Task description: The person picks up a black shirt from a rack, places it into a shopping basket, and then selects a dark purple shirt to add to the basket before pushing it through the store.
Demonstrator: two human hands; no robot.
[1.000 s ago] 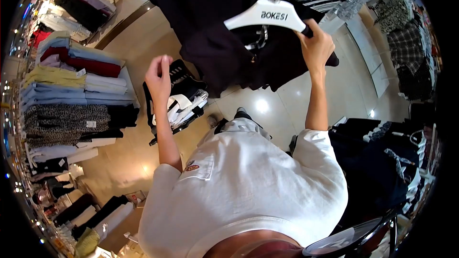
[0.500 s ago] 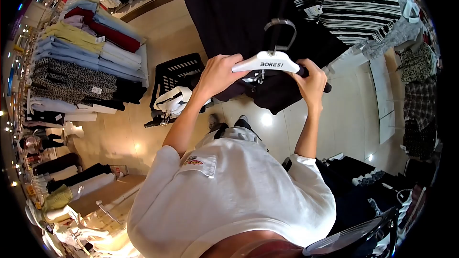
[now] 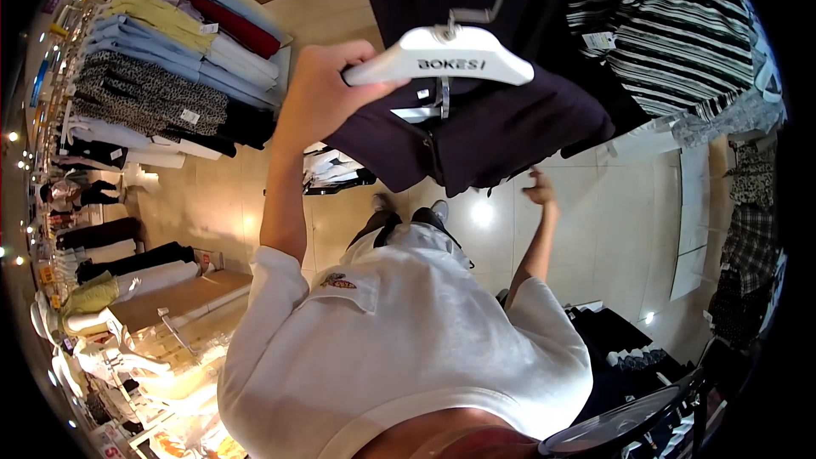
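White and lettered BOKESI, the hanger [image 3: 442,58] lies across the upper middle of the frame, its metal hook running up and out at the top edge. At its left end, the left hand [image 3: 316,95] has its fingers clamped around it, the thumb along the underside and covering part of that end. Behind and below is the dark purple garment [image 3: 531,132], cut off by the top edge; whether the hanger touches it is hard to tell. A second hanger [image 3: 415,114] shows in the garment's opening, mostly hidden by cloth. Well to the right, the right hand [image 3: 541,190] is just below the garment's lower edge, its fingers bent and slightly apart. White items [image 3: 330,167] at centre left are partly hidden behind the left forearm and the garment. Striped clothes [image 3: 680,42] fill the upper right, and folded clothes [image 3: 153,93] the upper left.
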